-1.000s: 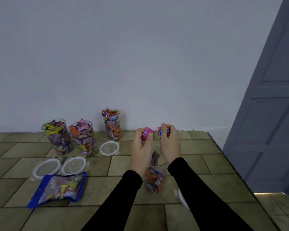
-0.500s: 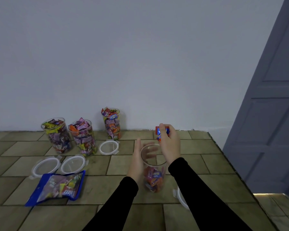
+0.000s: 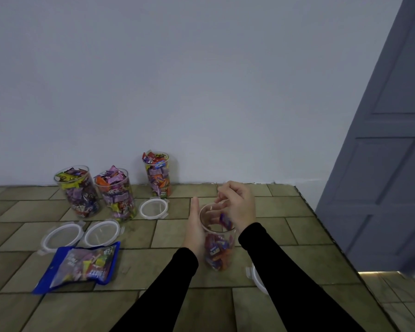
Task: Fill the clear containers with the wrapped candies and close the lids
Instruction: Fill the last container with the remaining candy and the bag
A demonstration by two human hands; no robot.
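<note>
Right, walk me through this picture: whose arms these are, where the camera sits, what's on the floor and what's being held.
No machine here: a person in black sleeves wears a camera on the head, looking down at their own hands. The left hand steadies a part-filled clear container. The right hand is over its mouth, fingers curled; whether it holds anything I cannot tell. A candy shows inside near the rim. By the wall stand three full containers, lids off beside them, with a blue candy bag on the tiled floor.

3 full jars (image 3: pixel 115 192) left by wall, lids (image 3: pixel 82 233) in front, bag (image 3: pixel 82 264) nearest.
</note>
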